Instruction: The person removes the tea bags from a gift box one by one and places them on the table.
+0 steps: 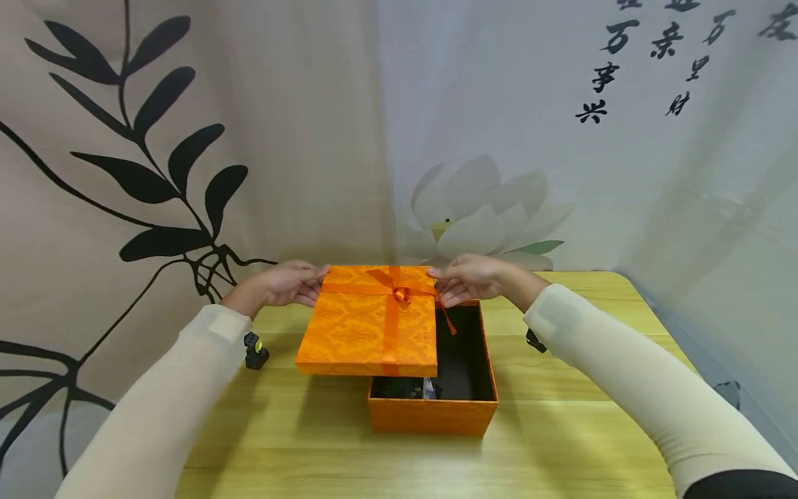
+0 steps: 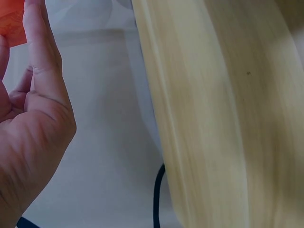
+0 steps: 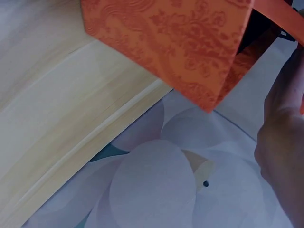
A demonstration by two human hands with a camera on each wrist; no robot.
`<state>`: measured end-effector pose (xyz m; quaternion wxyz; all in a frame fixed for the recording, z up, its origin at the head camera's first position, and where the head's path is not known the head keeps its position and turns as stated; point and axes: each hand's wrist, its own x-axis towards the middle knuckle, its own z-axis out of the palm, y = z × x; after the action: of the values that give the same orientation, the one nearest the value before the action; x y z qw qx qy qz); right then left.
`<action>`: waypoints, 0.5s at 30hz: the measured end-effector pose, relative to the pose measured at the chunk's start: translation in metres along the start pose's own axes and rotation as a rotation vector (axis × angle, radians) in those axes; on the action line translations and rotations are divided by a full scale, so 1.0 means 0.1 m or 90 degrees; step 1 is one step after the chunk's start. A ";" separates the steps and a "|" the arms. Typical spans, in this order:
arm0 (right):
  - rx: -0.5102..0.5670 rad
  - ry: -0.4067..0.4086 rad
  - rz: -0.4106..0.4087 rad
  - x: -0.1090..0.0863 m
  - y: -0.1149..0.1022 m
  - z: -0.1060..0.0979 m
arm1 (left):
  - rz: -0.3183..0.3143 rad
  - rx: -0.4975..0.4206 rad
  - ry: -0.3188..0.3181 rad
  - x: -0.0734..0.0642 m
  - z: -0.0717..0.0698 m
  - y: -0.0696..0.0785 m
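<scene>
Both hands hold an orange patterned box lid (image 1: 355,333) with a ribbon bow (image 1: 402,294) and a small tassel. My left hand (image 1: 289,283) pinches its far left corner, thumb on top; the left wrist view shows this hand (image 2: 35,95) with a bit of the lid (image 2: 13,23). The far right corner is pinched by my right hand (image 1: 467,278). Held above and left of the orange box (image 1: 433,416), the lid covers part of its opening. Inside the box the lining is black, and dark items with a blue-white piece (image 1: 429,388) show at the near left.
The box stands on a light wooden table (image 1: 561,430). Behind the table hangs a pale curtain (image 1: 312,138) printed with black leaves, a lotus and characters. In the left wrist view a black cable-like line (image 2: 158,194) runs by the table edge.
</scene>
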<state>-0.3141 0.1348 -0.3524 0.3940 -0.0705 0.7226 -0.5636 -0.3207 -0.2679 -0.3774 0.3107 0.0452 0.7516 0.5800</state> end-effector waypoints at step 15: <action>-0.021 -0.011 0.001 0.21 -0.23 0.30 | -0.014 -0.022 0.034 -0.23 -0.28 -0.14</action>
<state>-0.3171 0.0927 -0.3444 0.3996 -0.0811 0.7282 -0.5509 -0.3127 -0.3063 -0.3771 0.2980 0.0161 0.7500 0.5903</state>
